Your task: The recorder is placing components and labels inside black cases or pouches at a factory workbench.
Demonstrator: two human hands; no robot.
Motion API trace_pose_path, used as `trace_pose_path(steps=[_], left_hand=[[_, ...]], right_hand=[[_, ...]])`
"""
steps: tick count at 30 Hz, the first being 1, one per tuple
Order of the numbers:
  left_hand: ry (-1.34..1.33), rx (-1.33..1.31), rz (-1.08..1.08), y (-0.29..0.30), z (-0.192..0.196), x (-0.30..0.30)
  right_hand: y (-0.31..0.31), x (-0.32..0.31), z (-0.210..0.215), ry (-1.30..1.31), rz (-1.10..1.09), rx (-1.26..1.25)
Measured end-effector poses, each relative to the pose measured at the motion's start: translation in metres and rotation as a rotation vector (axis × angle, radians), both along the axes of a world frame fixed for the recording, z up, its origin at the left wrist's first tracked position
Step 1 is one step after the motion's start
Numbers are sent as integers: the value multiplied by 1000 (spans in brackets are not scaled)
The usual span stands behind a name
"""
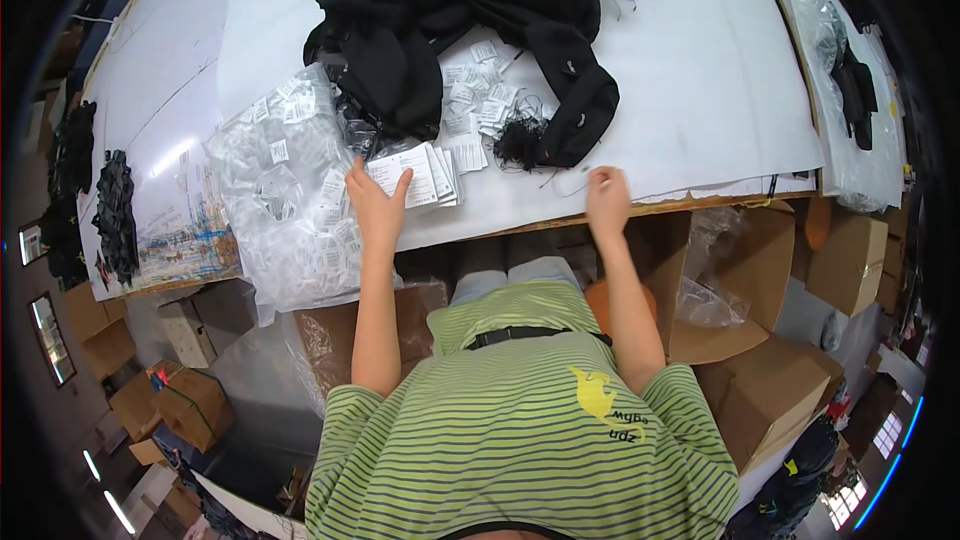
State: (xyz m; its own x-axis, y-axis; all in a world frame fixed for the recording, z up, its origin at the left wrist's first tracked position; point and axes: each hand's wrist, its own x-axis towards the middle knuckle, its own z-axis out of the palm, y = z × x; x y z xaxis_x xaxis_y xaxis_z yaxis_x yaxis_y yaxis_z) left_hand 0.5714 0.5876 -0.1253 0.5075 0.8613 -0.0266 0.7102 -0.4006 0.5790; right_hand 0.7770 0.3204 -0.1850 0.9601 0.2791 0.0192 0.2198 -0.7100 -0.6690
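My left hand [378, 205] is closed on a small stack of white printed tags [412, 175], fanned a little to the right at the table's front edge. To the right, my right hand [607, 202] is curled in a pinch at the table edge, with a thin string [574, 190] trailing from its fingertips. Between the hands and farther back lies a tangle of black strings [519, 144]. Loose white labels [480, 100] are scattered behind the stack. Black garments [400, 50] are heaped beyond, one sleeve [580, 105] reaching down beside the strings.
A clear plastic bag of white labels [285, 190] hangs over the table edge on the left. The white table [710, 90] spans the view. Open cardboard boxes [735, 290] stand below it on the right. Black bundles [117, 215] lie at the far left.
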Motion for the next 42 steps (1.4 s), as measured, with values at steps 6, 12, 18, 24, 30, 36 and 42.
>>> trace_pose_path(steps=[6,12,18,24,30,36,42], left_hand=[[6,116,14,-1,-23,-14],[36,334,2,-4,-8,-5],[-174,-308,-91,14,6,-6],[-582,-768,-221,-24,85,24],[-619,-779,-385,-53,106,42],[-656,-673,-522,-56,130,69],[-565,-303,-613,-64,146,92]], right_hand=[[-33,62,12,-56,-326,-172],[-4,27,25,-17,94,-225],[7,14,10,-62,310,-429],[30,-17,72,467,34,406],[79,-71,172,462,101,608],[86,-66,206,282,145,540],[77,-45,210,253,163,541]])
